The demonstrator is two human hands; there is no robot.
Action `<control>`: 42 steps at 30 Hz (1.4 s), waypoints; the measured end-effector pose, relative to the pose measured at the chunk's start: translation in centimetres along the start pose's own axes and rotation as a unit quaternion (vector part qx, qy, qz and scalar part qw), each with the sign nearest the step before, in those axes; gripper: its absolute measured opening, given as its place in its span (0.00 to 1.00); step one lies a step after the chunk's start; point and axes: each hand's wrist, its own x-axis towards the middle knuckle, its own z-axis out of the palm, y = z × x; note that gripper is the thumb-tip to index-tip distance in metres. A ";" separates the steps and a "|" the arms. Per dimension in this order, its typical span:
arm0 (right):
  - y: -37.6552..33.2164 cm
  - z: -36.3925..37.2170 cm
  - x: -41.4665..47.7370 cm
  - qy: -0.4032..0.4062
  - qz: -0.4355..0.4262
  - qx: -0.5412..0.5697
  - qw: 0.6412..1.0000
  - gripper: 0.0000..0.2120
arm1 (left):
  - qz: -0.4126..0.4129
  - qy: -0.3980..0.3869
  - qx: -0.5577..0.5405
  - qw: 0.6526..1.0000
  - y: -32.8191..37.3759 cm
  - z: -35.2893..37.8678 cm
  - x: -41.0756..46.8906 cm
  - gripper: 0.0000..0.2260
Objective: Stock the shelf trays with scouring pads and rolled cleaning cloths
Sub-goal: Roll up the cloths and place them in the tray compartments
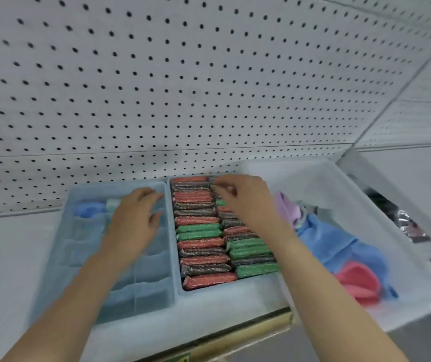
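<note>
**Shelf (2,246) layout.** Two pale blue trays sit side by side against the pegboard (183,87).

- The right tray (235,291) is packed with two columns of red, green and dark scouring pads (204,244).
- The left divided tray (99,188) holds a blue rolled cloth (89,209) in a rear compartment.
- The white bin (339,184), just right of the trays, contains loose cloths (334,241).

**Hands.**

- The left hand (133,220) hovers palm-down over the divided tray, fingers loosely spread.
- The right hand (245,199) is at the rear pads with its fingers bent. Blur prevents telling whether it pinches one.
</note>
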 end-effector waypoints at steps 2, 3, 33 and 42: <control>5.3 -2.5 -2.2 0.047 0.054 -0.005 0.997 0.09 | 0.045 -0.026 -0.019 0.998 4.3 2.0 0.2 0.18; 8.0 -3.6 -3.2 0.062 0.089 -0.014 0.994 0.08 | 0.068 -0.033 -0.029 0.997 6.4 3.1 0.2 0.18; 11.5 -19.4 -0.9 -0.072 -0.038 0.476 0.876 0.02 | 0.097 -0.059 -0.287 0.951 26.4 1.6 6.3 0.18; 6.9 -22.4 -0.6 0.082 -0.074 0.285 0.952 0.07 | 0.126 -0.034 -0.309 0.942 27.2 -5.3 8.5 0.05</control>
